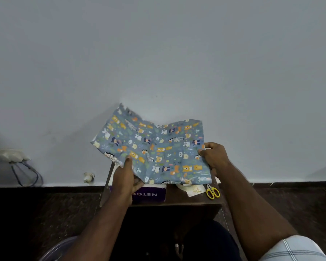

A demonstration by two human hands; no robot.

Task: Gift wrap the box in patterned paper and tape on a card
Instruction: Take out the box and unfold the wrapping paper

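A blue sheet of patterned paper (154,149) with cartoon animals is held up above a small brown table (177,202). My left hand (125,174) pinches its lower left edge and my right hand (214,156) grips its right edge. The sheet is creased down the middle and its far corners lift toward the wall. Under it a purple and white box (151,194) lies on the table, partly hidden by the paper and my left hand. A white card (195,191) with a gold mark lies to the right of the box, beside a roll of tape (183,186) that is mostly covered.
Yellow-handled scissors (212,192) lie at the table's right end. A grey wall stands close behind the table. A wall socket with cables (13,156) and a small white plug (88,177) sit low on the left. My knees are under the table's front edge.
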